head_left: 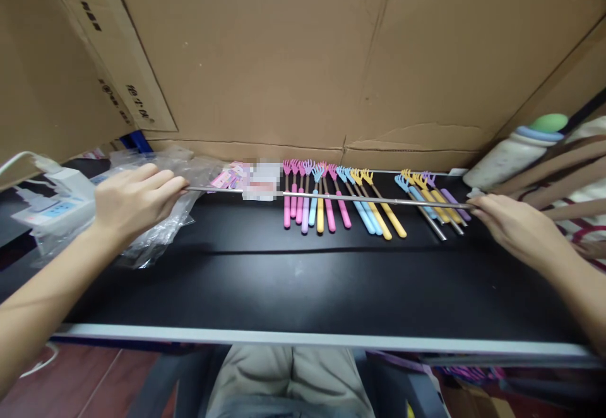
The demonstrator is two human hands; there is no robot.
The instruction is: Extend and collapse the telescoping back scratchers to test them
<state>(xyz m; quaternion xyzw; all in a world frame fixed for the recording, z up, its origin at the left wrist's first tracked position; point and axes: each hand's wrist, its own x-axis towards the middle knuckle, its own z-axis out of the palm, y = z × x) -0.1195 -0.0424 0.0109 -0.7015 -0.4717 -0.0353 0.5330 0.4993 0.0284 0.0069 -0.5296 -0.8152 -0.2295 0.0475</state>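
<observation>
A thin telescopic metal rod [379,201] stretches almost level above the black table, pulled out long between my two hands. My left hand [142,197] is closed around its left end, and my right hand [509,222] grips the right end; both ends are hidden in the fingers. Behind and below the rod, back scratchers with claw heads lie in a row: pink ones [286,217], a purple one [305,223], blue ones and yellow ones [396,223]. Nearer my right hand is another cluster of back scratchers [430,222], some showing bare metal tube ends.
Clear plastic bags [165,232] lie under and beside my left hand, next to a white power strip [61,206]. Colourful cards [231,175] rest at the back. A bottle with a green top [514,156] leans at right. Cardboard [284,58] walls the back.
</observation>
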